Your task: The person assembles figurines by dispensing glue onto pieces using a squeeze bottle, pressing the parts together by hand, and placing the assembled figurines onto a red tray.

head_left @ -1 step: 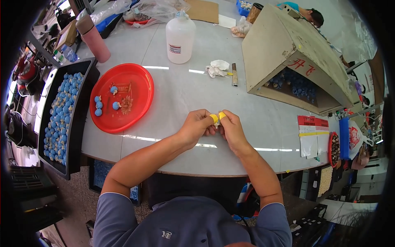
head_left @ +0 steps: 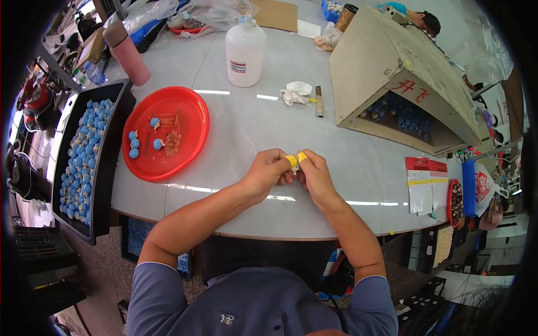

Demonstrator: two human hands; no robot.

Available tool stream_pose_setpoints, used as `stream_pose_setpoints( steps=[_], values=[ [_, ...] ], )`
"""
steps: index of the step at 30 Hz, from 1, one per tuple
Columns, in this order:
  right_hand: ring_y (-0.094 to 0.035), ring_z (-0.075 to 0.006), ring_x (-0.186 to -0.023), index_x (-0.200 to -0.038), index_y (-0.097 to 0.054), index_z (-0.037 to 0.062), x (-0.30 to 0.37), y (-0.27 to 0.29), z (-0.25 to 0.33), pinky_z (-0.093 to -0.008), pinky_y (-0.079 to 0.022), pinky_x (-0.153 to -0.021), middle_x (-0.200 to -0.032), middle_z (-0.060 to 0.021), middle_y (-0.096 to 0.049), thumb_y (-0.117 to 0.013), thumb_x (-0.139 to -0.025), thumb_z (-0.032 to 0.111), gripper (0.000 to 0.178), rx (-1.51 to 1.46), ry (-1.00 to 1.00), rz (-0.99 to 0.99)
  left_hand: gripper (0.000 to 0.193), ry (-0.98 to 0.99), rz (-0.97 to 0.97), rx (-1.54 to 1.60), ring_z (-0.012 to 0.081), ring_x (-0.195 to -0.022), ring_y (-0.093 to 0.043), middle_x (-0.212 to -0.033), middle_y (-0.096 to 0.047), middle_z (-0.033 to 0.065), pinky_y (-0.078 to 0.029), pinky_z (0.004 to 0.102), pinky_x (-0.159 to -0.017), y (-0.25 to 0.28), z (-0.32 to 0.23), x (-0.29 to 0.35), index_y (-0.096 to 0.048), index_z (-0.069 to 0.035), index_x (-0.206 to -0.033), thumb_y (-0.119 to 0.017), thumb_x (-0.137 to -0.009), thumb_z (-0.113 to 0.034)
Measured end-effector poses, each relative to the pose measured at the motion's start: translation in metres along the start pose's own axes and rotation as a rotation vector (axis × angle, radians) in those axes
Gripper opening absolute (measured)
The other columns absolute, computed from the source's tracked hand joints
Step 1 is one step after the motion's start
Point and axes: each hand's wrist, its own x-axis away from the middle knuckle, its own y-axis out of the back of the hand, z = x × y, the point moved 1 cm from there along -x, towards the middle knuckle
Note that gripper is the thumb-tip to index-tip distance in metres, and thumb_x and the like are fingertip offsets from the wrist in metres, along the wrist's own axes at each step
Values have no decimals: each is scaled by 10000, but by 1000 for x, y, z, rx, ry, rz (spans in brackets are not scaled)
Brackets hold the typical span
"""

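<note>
My left hand (head_left: 269, 172) and my right hand (head_left: 319, 178) meet over the near middle of the table, thumbs side by side with yellow coverings on their tips. Both are closed in a pinch around a small whitish piece (head_left: 295, 171). Most of that piece is hidden by the fingers, so its kind is unclear. To the left lies a round red tray (head_left: 193, 143) with several small blue balls (head_left: 158, 144) that have pale ends. Beyond it, a long black bin (head_left: 102, 193) holds many more such balls.
A cream box (head_left: 364, 67) with an open front stands at the right, blue pieces inside. A white plastic bottle (head_left: 245, 53), crumpled tissue (head_left: 297, 93) and a short rod (head_left: 319, 102) are farther back. A pink flask (head_left: 130, 59) stands far left; a red-and-white card (head_left: 426, 171) lies right.
</note>
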Motion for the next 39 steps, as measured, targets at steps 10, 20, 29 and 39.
stream_pose_setpoints(
  steps=[10,20,29,39],
  values=[
    [-425,-48,-555,-823,-558,73,-8,11,0,-218,-318,-468,-692,22,-517,-479,-988,210,229,-5,-18,-7,189,-8,10,-12,126,-731,-619,-891,-650,92,-470,241,-633,0,-4,-2,-571,-19,-972,-587,-972,-207],
    [-502,-66,-568,-1098,-567,28,-8,15,-2,-205,-382,-485,-803,-21,-593,-548,-960,113,163,-165,126,57,225,-241,-82,-81,170,-943,-666,-1037,-646,107,-543,286,-859,1,-3,-8,-546,33,-1093,-597,-972,-149],
    [-527,-48,-618,-1129,-563,11,-9,28,3,-187,-419,-526,-851,-14,-594,-573,-942,55,193,-10,154,138,259,-159,21,-247,173,-948,-677,-1049,-664,127,-563,259,-792,12,-13,-12,-559,92,-1132,-595,-964,-101],
    [-520,-39,-619,-1087,-570,23,-11,30,-2,-181,-408,-525,-867,-9,-591,-572,-948,58,143,94,160,174,193,-179,7,-359,182,-907,-691,-1017,-664,136,-569,237,-761,12,-7,-14,-584,110,-1075,-592,-946,-34]
  ],
)
